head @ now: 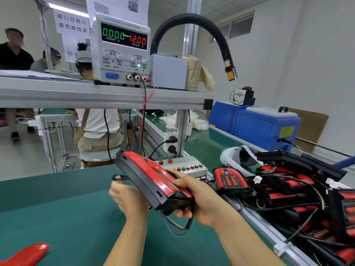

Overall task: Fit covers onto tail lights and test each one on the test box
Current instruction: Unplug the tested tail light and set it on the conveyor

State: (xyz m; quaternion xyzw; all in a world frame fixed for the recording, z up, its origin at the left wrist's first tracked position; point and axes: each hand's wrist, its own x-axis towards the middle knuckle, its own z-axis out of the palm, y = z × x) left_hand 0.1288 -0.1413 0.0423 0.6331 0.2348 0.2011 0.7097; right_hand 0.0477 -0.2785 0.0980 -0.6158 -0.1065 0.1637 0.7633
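**Tail light held above the bench, test box just behind**

At lower left a loose red cover (28, 253) lies on the green mat (57, 208), probably set within reach for a later unit. At centre the left hand (126, 198) sits under the tail light (151, 181), beside a black cable loop. Blur hides whether its fingers clamp anything. The right hand (194, 200) grips the near end, thumb on the red lens and fingers curled beneath, seemingly tilting it for inspection. The test box (184, 167) stands just behind. A pile of tail lights (299, 189) fills the right.

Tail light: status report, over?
Right hand grips tail light at near end. Left hand beneath it, grip unclear. Held above green mat, short of test box. Nothing blocking.
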